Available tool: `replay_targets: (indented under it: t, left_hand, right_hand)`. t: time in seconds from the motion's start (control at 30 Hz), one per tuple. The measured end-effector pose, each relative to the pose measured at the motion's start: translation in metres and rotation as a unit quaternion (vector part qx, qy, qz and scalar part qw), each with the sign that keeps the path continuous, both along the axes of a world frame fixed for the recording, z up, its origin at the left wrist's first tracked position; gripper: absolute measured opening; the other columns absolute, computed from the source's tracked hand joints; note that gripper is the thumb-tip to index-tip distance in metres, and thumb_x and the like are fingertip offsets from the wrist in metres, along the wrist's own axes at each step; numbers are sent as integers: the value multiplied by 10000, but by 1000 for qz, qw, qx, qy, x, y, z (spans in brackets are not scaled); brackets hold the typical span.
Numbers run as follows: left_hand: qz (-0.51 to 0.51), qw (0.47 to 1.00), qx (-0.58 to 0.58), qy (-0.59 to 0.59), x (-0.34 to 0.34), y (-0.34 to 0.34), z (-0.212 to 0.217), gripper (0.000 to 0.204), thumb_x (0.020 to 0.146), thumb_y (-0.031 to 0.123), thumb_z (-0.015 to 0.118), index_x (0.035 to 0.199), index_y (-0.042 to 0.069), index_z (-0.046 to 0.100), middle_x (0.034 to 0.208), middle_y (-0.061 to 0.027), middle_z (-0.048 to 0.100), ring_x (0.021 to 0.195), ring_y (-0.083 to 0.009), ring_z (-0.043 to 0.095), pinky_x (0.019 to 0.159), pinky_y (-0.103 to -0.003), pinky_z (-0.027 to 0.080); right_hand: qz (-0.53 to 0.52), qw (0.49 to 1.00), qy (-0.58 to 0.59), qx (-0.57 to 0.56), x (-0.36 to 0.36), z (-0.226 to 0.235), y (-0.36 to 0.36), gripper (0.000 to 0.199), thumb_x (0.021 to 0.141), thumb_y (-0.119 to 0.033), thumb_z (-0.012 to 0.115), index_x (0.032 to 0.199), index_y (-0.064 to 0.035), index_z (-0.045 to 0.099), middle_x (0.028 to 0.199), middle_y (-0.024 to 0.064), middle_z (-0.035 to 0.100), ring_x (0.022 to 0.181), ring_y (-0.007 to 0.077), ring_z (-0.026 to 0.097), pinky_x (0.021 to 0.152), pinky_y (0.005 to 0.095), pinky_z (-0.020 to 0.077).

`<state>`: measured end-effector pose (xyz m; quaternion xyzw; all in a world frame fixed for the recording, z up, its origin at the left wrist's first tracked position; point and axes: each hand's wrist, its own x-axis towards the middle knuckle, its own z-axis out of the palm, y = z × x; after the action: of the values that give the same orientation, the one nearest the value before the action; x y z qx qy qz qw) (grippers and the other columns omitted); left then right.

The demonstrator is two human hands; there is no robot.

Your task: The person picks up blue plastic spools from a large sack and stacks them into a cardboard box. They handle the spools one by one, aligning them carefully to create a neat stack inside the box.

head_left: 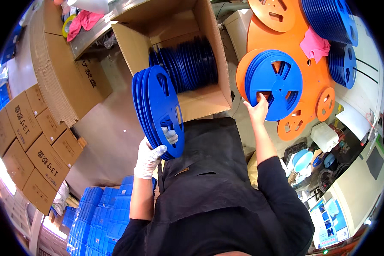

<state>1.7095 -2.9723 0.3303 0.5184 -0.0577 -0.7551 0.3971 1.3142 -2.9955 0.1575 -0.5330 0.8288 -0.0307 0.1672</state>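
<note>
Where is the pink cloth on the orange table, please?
In the head view, upper right, the pink cloth lies on the orange table, between two blue reel stacks.

— Left hand (151, 155)?
— White-gloved, forearm bare, raised from the lower edge; fingers curled shut in a grip, thumb up.
— Right hand (257, 110)?
— Bare, arm stretched up and forward, dark sleeve to the elbow, fingers closed in a pinch, palm turned away.
</note>
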Motion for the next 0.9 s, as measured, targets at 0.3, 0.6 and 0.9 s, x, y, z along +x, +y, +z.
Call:
replay_targets:
  t: [0.3,0.6,0.9]
  left_hand:
    - [2,1000,5,-12,0,-18,-7,671,693,188,828,1253,-1,511,1144,-182,632,1066,-332,618,976,-476,456]
    - [66,989,-135,-7,-20,-72,-77,598,762,101,756,1284,-4,484,1179,-227,606,1077,-364,610,937,-513,490]
    - [4,979,-178,104,-67,-138,-157,599,847,115,647,1353,-56,378,1287,-283,507,1162,-428,535,1007,-555,402]
  right_hand:
    - [276,922,-270,-11,124,-10,-43,640,759,-96,715,1330,-76,426,1393,155,428,1287,339,402,1070,422,339]
    - [-44,975,-204,75,160,-221,-104,972,775,-308,707,1496,-86,94,1537,169,165,1398,368,196,1142,443,185]
    - [75,952,-293,39,211,-247,-22,642,899,-319,534,1423,-62,267,1438,192,323,1304,350,359,1099,443,253]
